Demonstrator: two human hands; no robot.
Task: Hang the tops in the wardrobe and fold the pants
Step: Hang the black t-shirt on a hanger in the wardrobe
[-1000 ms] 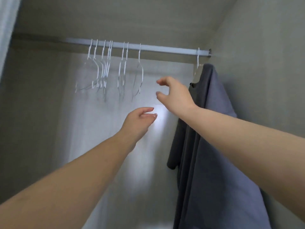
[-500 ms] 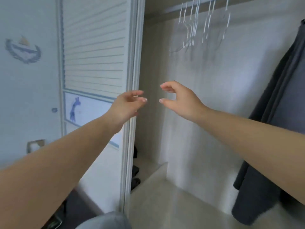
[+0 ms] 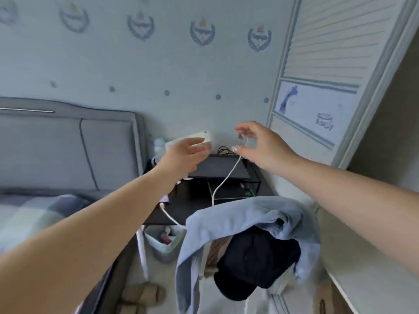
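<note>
Fingers loosely spread, both empty: left hand, right hand | view swung from wardrobe rail to clothes pile, below both hands, left of wardrobe door | next garment pickup likely

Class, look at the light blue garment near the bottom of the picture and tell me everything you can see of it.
The light blue garment looks like soft, thin cloth, crumpled and unfolded. It is draped over a heap, partly covering a dark navy garment beneath it. One long part hangs down at its left side towards the floor. It lies in front of the black bedside table, beside the wardrobe door. Neither hand touches it; what kind of garment it is cannot be told.
</note>
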